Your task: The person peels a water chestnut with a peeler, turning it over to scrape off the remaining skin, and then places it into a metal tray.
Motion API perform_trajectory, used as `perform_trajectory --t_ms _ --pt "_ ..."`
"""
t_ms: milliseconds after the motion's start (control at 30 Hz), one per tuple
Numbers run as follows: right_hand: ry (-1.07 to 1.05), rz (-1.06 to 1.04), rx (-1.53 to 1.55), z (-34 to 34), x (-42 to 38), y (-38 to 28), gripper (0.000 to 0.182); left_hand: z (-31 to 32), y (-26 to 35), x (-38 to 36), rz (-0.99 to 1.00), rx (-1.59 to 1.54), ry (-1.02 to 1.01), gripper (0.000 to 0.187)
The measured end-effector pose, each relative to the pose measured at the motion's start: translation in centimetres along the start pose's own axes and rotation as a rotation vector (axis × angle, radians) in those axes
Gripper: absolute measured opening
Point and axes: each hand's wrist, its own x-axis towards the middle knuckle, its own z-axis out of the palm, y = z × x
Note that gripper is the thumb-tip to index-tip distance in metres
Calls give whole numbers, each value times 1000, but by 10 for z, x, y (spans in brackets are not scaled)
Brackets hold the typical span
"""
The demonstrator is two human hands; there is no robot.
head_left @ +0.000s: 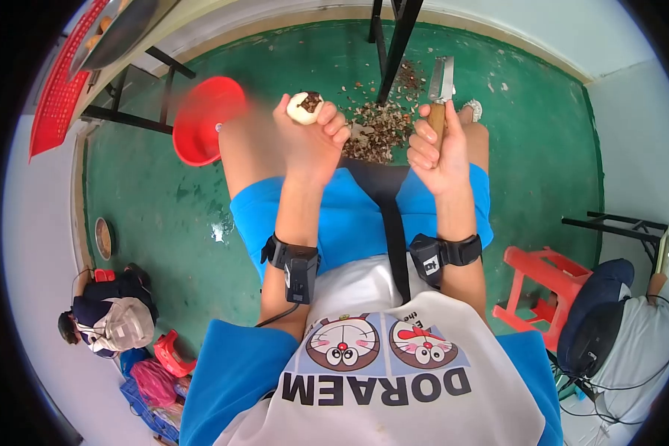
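Observation:
My left hand (314,145) is closed around a partly peeled water chestnut (300,111), with white flesh and a dark brown patch of skin on its upper right. My right hand (444,152) is wrapped round the wooden handle of a peeling knife (440,83). Its metal blade points up and away from me. The two hands are apart, above my knees, and the blade does not touch the water chestnut. Below and between them, a heap of brown and white peelings (380,132) lies on the green floor.
A red basin (204,119) stands left of my legs. Black table legs (394,56) rise ahead. At upper left are a red basket (59,89) and a metal pan (119,33). A red stool (544,286) is at right; another person (115,320) sits at far left.

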Motion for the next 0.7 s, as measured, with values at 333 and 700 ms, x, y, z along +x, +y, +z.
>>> perform_trajectory --t_ms 333,700 --pt "314 -80 -592 16 -3 3 38 1 1 -1 12 63 -4 34" --pt "175 -472 -1258 28 -7 29 26 10 -1 -4 -22 205 -39 36"
